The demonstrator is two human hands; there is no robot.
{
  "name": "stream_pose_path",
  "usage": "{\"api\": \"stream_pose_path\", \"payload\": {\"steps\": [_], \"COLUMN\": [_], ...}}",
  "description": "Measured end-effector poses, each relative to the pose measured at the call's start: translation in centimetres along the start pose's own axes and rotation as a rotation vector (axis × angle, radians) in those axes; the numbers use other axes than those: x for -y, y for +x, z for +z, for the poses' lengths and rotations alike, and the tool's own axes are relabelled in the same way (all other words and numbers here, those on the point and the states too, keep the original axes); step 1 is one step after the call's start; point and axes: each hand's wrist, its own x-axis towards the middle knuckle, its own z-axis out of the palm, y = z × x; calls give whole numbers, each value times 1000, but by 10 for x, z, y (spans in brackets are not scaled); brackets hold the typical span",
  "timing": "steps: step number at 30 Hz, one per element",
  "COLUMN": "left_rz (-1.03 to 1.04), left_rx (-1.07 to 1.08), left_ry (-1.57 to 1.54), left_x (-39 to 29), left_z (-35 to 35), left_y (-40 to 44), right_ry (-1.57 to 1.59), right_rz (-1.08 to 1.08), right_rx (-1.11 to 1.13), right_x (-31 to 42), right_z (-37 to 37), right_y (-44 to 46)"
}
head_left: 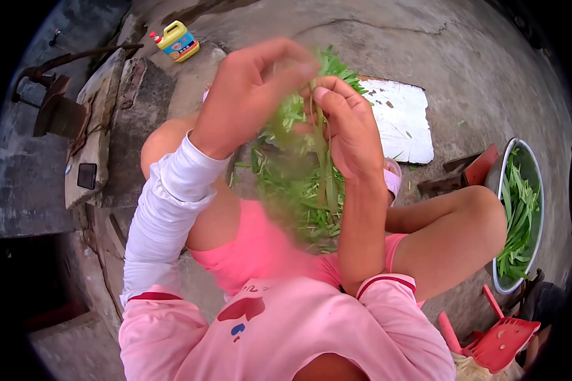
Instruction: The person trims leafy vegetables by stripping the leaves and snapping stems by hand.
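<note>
My right hand (351, 130) is closed round long green leafy stems (324, 168), pinching their upper end between thumb and fingers while they hang down. Close beside it, my left hand (254, 95) is raised with curled fingers, its fingertips blurred by motion near the top of the stems. What it pinches is unclear; a green smear shows just below. Beneath both hands, a pile of cut or torn greens (302, 203) lies on the ground between my legs, with more green leaves (337, 65) at its far side.
A white board (400, 120) lies beyond the pile. To the right stand a metal basin (540, 209) of long green leaves and a red chair (503, 343). A yellow jug (177, 43) stands far left; a phone (87, 176) rests on a stone ledge (98, 127) near a rusty metal fixture (60, 111).
</note>
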Motion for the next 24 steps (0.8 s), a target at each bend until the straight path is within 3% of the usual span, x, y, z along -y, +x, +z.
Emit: {"api": "stream_pose_path", "payload": {"steps": [2,6,9,10,13,14,17,18,21,24], "left_rz": [228,405,363,314,35,-32,-254,-211,-428,-332], "left_rx": [-80,-188,-185,0,301,392,278,240,247,281], "left_ry": [247,116,36,78,-60,-53,-261,-349,-498,-268], "left_x": [8,0,-20,-24,-19,-14,-15,-4,-1,3], "left_z": [6,16,5,-4,-11,-17,-9,-4,4,12], "left_y": [-4,-8,-17,-14,-12,-11,-10,-5,-3,-4], "right_ry": [24,265,588,705,637,585,523,466,299,130], "right_rz": [-26,-38,45,82,-82,-111,-128,-149,-198,-243], "right_rx": [-42,-89,-247,-310,23,43,55,40,11,-32], "right_x": [-1,-9,-8,-4,0,1,0,-1,0,3], "right_z": [3,-5,-28,-38,-56,-58,-57,-54,-38,-24], "right_y": [0,7,13,17,26,25,21,19,14,8]}}
